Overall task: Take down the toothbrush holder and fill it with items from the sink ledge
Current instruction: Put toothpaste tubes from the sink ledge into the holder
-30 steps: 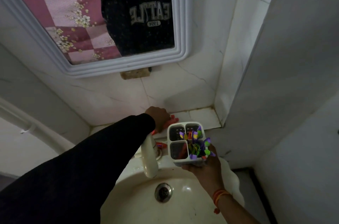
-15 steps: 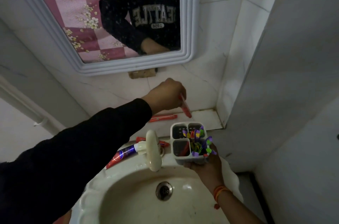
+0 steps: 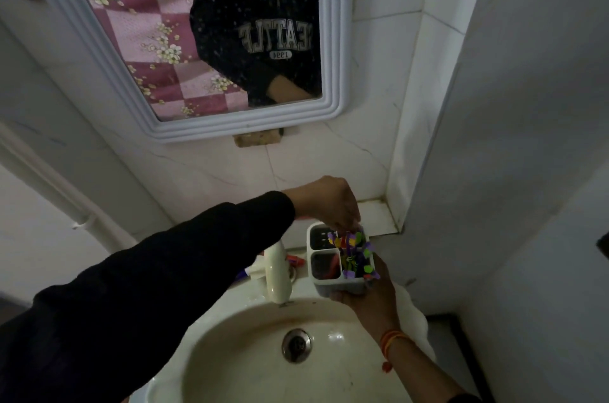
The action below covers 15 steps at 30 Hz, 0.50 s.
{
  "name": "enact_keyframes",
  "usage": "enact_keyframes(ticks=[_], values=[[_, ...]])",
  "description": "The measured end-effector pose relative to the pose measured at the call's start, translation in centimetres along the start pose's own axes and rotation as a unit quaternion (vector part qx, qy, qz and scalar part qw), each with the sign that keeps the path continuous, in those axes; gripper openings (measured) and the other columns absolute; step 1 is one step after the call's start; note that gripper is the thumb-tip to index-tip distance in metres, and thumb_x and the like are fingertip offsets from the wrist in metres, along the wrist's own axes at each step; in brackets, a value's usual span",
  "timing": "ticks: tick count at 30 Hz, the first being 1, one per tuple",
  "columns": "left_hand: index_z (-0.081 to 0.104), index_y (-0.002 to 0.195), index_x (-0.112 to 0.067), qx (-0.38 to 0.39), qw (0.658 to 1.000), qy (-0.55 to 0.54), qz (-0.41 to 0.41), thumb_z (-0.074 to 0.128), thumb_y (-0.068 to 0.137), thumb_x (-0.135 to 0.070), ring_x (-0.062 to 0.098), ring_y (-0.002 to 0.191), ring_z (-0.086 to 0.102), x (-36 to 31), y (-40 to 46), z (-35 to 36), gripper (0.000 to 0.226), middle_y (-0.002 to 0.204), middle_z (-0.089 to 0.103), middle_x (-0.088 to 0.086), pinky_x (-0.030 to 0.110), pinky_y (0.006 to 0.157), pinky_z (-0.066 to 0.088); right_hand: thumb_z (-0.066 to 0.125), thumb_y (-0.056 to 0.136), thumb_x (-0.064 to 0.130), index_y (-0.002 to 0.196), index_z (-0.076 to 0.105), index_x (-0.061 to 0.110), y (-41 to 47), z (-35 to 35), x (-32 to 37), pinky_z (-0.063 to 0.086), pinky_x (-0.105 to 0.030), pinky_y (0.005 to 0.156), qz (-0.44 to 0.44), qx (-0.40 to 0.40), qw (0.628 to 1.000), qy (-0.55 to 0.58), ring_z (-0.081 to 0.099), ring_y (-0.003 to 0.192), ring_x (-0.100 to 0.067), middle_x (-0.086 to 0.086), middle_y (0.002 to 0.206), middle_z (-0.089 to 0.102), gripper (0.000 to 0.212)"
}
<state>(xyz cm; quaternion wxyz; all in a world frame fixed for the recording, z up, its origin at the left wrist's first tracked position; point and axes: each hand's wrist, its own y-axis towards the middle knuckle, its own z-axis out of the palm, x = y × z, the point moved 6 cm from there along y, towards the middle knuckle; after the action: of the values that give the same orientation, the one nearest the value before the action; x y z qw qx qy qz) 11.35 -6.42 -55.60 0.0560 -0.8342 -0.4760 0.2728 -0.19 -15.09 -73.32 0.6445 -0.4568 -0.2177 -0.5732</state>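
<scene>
Left hand (image 3: 329, 201): dark-sleeved arm reaching across from the left; fingers bunched downward at the far rim of the holder, touching the items there; what they pinch cannot be told.
Cream plastic tap (image 3: 277, 270): at the back of the basin, just left of the holder.
Red-capped toothpaste tube (image 3: 294, 260): lying on the ledge behind the tap, mostly hidden.
Cream ceramic washbasin (image 3: 250, 356): metal drain (image 3: 297, 344) at centre.
White plastic four-compartment toothbrush holder (image 3: 341, 287): held upright above the basin's right rim; right compartments packed with purple, green and yellow items (image 3: 356, 254); a red item in the near-left compartment.
Right hand (image 3: 369, 300): fingers wrapped under and round the holder's base; orange thread on the wrist.
</scene>
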Motion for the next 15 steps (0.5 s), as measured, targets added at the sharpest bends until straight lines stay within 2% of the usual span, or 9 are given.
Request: enact_keyframes(ticks=[2,3,5,6,8,10,12,13,15], values=[[0.081,0.107,-0.009,-0.010,0.998,-0.055,-0.036,0.077,0.088,-0.020,0.011,0.086,0.078,2.0,0.5,-0.9,0.022,0.102,0.081,-0.002,0.029,0.091,0.060,0.095,0.056,0.046,0.123,0.065,0.007,0.2,-0.3,0.2,0.061,-0.065,0.073,-0.015,-0.014,0.998,-0.065,0.068,0.103,-0.048,-0.027,0.115,0.068,0.084],[0.081,0.107,-0.008,-0.019,0.998,-0.041,-0.050,0.077,0.088,-0.018,0.012,0.091,0.078,3.2,0.8,-1.3,0.021,0.103,0.081,-0.001,0.030,0.092,0.060,0.093,0.060,0.039,0.125,0.063,0.006,0.2,-0.4,0.0,0.061,-0.063,0.072,-0.011,-0.012,0.998,-0.059,0.068,0.104,-0.048,-0.028,0.117,0.068,0.079],[0.080,0.106,-0.008,-0.026,0.996,0.020,-0.086,0.074,0.089,-0.017,0.018,0.097,0.076,6.1,1.8,-1.2,0.020,0.104,0.080,0.002,0.034,0.094,0.059,0.079,0.084,0.014,0.124,0.065,0.009,0.5,-0.7,-0.5,0.063,-0.055,0.067,0.002,0.004,0.999,-0.041,0.073,0.101,-0.043,-0.027,0.118,0.069,0.043],[0.080,0.104,-0.008,-0.026,0.993,0.052,-0.099,0.072,0.088,-0.018,0.022,0.097,0.075,7.7,2.2,-0.8,0.020,0.103,0.080,0.005,0.038,0.094,0.059,0.073,0.088,0.002,0.126,0.064,0.009,0.7,-0.9,-0.9,0.063,-0.052,0.066,0.009,0.009,0.999,-0.044,0.074,0.100,-0.040,-0.026,0.121,0.068,0.040],[0.080,0.101,-0.007,-0.011,0.987,0.110,-0.113,0.070,0.086,-0.019,0.027,0.098,0.073,10.1,3.1,0.4,0.022,0.101,0.079,0.009,0.041,0.092,0.058,0.077,0.085,-0.003,0.130,0.061,0.008,0.9,-1.3,-1.0,0.064,-0.049,0.066,-0.002,0.008,0.998,-0.057,0.075,0.101,-0.034,-0.024,0.124,0.066,0.050],[0.076,0.110,-0.005,0.006,0.980,0.157,-0.120,0.072,0.086,-0.019,0.028,0.103,0.071,11.9,3.6,1.8,0.028,0.109,0.075,0.011,0.037,0.092,0.057,0.100,0.058,0.022,0.132,0.060,0.013,1.0,-1.3,-0.8,0.064,-0.056,0.071,-0.018,0.001,0.995,-0.097,0.073,0.107,-0.034,-0.017,0.126,0.067,0.084],[0.070,0.122,-0.005,0.009,0.972,0.197,-0.128,0.071,0.089,-0.018,0.029,0.108,0.068,13.1,4.0,2.7,0.035,0.119,0.070,0.014,0.033,0.090,0.055,0.103,0.030,0.053,0.134,0.058,0.017,1.2,-1.3,-1.0,0.061,-0.065,0.079,-0.019,0.001,0.993,-0.118,0.068,0.115,-0.037,-0.013,0.128,0.066,0.119],[0.067,0.125,-0.005,0.013,0.967,0.216,-0.133,0.069,0.091,-0.017,0.030,0.111,0.067,13.3,4.1,3.1,0.036,0.124,0.066,0.015,0.033,0.089,0.053,0.101,0.026,0.058,0.134,0.057,0.018,1.3,-1.6,-1.1,0.061,-0.065,0.080,-0.032,-0.005,0.991,-0.131,0.068,0.116,-0.036,-0.012,0.129,0.065,0.124],[0.063,0.131,-0.008,0.017,0.959,0.259,-0.118,0.065,0.094,-0.018,0.032,0.120,0.062,14.0,4.8,3.7,0.038,0.135,0.059,0.015,0.035,0.095,0.051,0.102,0.034,0.053,0.137,0.054,0.024,1.2,-1.9,-1.2,0.061,-0.059,0.086,-0.054,-0.007,0.978,-0.200,0.069,0.115,-0.028,-0.006,0.130,0.066,0.117]])
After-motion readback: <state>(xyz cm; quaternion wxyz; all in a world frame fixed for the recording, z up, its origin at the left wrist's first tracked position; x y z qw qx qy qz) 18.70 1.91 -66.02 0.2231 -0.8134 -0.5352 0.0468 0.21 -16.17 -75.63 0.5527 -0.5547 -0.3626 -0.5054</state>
